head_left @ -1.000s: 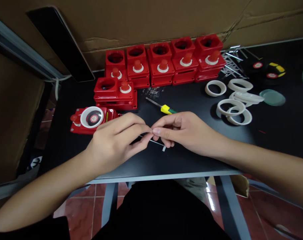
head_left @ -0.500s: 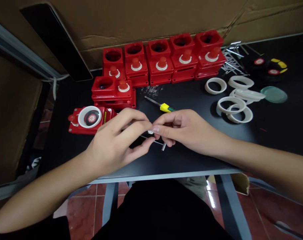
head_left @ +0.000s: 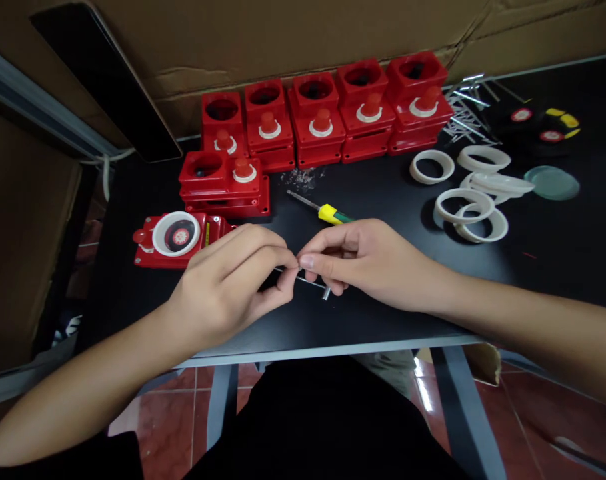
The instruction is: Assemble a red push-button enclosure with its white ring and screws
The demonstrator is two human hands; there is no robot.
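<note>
My left hand (head_left: 227, 280) and my right hand (head_left: 363, 263) meet above the front of the table, thumbs and fingertips pinched together. What they pinch is almost wholly hidden and too small to make out. Under the fingers lies a thin metal rod with a short cylinder (head_left: 327, 293) at its right end; the hands cover part of it. Just behind the right hand rests a screwdriver (head_left: 329, 213) with a yellow and green handle. A red housing (head_left: 147, 257) bearing a white ring (head_left: 155, 235) and a red knob lies left of my left hand.
Several red housings (head_left: 319, 143) stand in a row at the back, another stack (head_left: 223, 190) before them. White rings (head_left: 431, 167), clear discs (head_left: 553, 183), metal rods (head_left: 465, 117) and black-and-yellow parts (head_left: 563, 120) lie right. A dark panel (head_left: 107, 83) leans against the cardboard (head_left: 303, 33).
A small white piece that showed between my fingertips is now covered. My left fingers have closed in tighter, and both pinches have shifted slightly left.
</note>
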